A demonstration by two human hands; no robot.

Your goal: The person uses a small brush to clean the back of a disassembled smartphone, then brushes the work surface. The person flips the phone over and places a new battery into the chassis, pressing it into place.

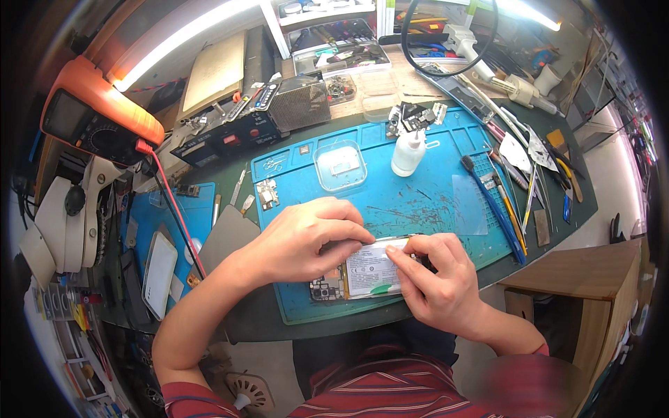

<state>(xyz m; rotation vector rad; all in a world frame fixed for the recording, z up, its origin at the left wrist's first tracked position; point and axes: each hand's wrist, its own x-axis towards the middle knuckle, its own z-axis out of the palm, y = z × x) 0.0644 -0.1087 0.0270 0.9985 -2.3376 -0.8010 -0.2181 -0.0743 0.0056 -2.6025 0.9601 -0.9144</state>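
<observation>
An opened phone (326,287) lies near the front edge of the blue mat, with its circuit board and camera parts bare on the left. In its middle sits a white phone battery (371,270) with printed text and a green mark on its lower edge. My left hand (306,237) reaches over from the left, thumb and fingertips pinched at the battery's upper left edge. On the other side my right hand (442,279) has its thumb and forefinger closed on the battery's upper right part. The fingers cover the phone's right end.
A white dropper bottle (408,155) and a clear dish (340,166) stand beyond the phone on the mat (418,216). Brushes (496,212) and tweezers lie to the right. An orange multimeter (101,115) with a red lead (174,216) is at the left; a magnifier ring (449,73) hangs behind.
</observation>
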